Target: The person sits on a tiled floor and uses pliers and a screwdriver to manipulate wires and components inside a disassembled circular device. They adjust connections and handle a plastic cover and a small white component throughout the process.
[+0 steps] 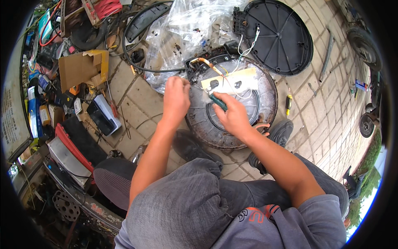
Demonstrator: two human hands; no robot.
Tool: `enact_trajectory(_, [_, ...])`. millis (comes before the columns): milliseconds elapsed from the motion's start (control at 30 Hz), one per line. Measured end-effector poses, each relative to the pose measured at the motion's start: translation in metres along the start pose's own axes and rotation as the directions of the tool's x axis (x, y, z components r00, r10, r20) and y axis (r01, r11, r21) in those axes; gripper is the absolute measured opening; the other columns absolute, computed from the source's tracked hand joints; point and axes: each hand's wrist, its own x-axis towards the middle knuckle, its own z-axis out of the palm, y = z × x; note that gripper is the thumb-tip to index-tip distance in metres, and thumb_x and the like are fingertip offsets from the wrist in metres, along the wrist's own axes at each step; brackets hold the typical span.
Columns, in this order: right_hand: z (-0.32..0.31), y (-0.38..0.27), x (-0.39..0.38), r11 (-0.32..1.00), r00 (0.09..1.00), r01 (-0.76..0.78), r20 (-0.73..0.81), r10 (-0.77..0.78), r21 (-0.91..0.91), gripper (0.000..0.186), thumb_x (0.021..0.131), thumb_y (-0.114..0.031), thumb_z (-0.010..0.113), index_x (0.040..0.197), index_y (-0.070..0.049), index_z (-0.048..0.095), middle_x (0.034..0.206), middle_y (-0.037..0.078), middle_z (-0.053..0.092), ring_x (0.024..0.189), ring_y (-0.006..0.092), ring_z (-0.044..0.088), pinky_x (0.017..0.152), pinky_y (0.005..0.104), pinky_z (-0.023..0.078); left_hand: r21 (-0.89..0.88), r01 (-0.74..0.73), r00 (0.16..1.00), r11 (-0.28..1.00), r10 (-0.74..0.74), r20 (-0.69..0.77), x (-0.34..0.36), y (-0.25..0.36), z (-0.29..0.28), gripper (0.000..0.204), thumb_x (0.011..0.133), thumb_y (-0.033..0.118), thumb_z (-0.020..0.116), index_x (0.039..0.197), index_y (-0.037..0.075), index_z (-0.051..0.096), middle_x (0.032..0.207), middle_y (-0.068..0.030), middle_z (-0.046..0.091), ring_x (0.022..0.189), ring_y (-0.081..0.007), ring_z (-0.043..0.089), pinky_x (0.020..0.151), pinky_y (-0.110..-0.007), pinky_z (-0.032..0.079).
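Note:
A round, dirty metal housing (pixel 244 139) lies on the paving in front of my shoes. My right hand (pixel 235 115) grips a screwdriver by its dark green handle (pixel 218 102), its thin shaft pointing up and left over the housing. At the housing's left edge, my left hand (pixel 177 97) is closed with the fingertips together; whatever it pinches is hidden. A cream rectangular piece (pixel 248 78) with two small black parts rests on top of the housing. Thin white wires (pixel 248 52) and an orange-white sleeved cable (pixel 207 63) run by its upper side.
A black ribbed round cover (pixel 278 37) lies at the far right of the housing, beside clear plastic sheeting (pixel 182 35). A yellow screwdriver (pixel 288 105) and orange-handled pliers (pixel 263 128) are close by. Cardboard (pixel 78 70) and clutter crowd the left; wheels (pixel 364 49) stand far right.

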Motion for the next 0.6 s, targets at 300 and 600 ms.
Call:
enact_trajectory(300, [-0.002,-0.016,-0.004,0.996,0.995,-0.079,0.062,0.082,-0.047,0.032,0.088,-0.009,0.072,0.120,-0.003,0.066,0.100,0.019,0.068,0.090,0.0378,0.068,0.078,0.0398,0.053,-0.216,0.223,0.974,0.951,-0.223,0.024,0.007,-0.003,-0.010,0.023,0.086,0.001,0.064,0.108,0.001,0.070,0.109,-0.0160,0.062,0.103,-0.0317,0.062,0.091,-0.038,0.050])
enact_trajectory(600, [0.017,0.001,-0.008,0.949,0.986,-0.146,-0.035,0.162,0.278,0.035,0.089,-0.016,0.070,0.122,-0.009,0.066,0.090,0.013,0.065,0.078,0.0376,0.066,0.069,0.0477,0.053,-0.147,0.212,0.977,0.966,-0.206,0.054,-0.002,0.008,0.012,0.029,0.082,0.006,0.073,0.109,-0.001,0.066,0.102,-0.0180,0.063,0.095,-0.0358,0.062,0.085,-0.041,0.051])
